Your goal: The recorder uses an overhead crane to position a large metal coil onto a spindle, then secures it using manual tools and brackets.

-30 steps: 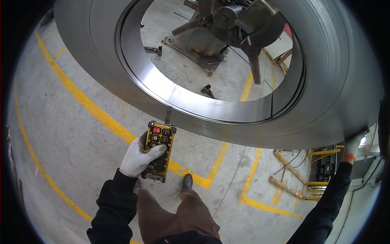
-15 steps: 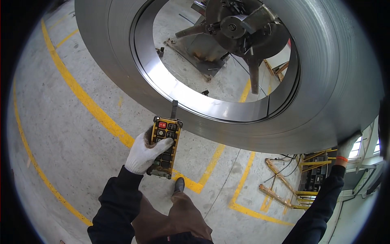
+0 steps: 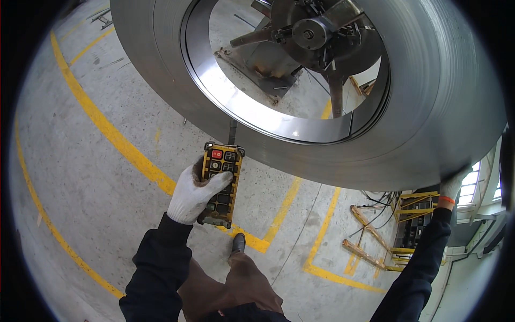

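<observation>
My left hand (image 3: 194, 194), in a white glove, grips a yellow remote control (image 3: 221, 182) with a red button and several dark buttons; my thumb rests on its face. A huge coil of steel strip (image 3: 429, 96) hangs in front of me, its shiny inner ring open in the middle. My right hand (image 3: 453, 185), also gloved with an orange cuff, is pressed against the coil's lower right edge. Through the coil's hole I see a grey machine spindle (image 3: 308, 33) on a stand.
Concrete floor (image 3: 80, 177) with yellow painted lines (image 3: 118, 139) runs below. A yellow metal rack with cables (image 3: 407, 231) stands at the lower right, windows beyond it. My dark shoe (image 3: 238, 242) and brown trouser leg are below the remote.
The coil has grown larger and shifted right in view, with the spindle now more centred in its hole. My left hand keeps the remote; my right hand stays on the coil's edge.
</observation>
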A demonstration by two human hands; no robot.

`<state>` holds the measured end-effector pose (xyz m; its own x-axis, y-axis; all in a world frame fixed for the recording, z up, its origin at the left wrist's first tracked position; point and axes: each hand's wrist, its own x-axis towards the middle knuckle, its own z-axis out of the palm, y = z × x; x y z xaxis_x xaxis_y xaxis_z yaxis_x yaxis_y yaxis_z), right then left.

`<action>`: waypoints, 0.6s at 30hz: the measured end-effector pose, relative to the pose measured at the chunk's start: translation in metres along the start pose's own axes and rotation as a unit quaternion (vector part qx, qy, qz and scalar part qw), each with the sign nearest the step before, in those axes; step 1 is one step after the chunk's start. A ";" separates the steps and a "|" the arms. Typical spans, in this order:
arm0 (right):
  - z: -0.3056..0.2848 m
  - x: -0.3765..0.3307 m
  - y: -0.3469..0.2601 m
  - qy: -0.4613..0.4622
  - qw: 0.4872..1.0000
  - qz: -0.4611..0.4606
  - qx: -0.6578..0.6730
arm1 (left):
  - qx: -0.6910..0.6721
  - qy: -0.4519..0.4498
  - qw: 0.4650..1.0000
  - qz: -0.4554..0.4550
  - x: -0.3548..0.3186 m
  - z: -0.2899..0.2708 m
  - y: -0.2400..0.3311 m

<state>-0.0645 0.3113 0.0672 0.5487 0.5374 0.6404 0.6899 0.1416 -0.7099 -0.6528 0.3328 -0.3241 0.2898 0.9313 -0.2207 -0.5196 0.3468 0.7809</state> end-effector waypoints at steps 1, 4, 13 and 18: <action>0.023 -0.013 -0.007 0.010 0.998 0.034 0.055 | 0.002 0.003 1.000 -0.001 0.001 -0.002 0.001; 0.034 -0.009 -0.009 0.010 0.997 0.041 0.069 | 0.003 -0.004 1.000 -0.001 0.011 0.000 0.006; 0.026 0.054 0.030 -0.036 0.993 -0.059 -0.092 | 0.013 -0.006 1.000 -0.001 0.034 0.001 0.026; -0.011 0.123 0.056 -0.077 0.908 -0.203 -0.359 | -0.001 -0.015 1.000 -0.001 0.046 0.002 0.027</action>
<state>0.0466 0.3758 0.1092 0.1465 0.6802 0.7182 0.9807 -0.1948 -0.0156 -0.6519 0.3850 -0.3125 0.3140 0.9272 -0.2044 -0.5202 0.3481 0.7798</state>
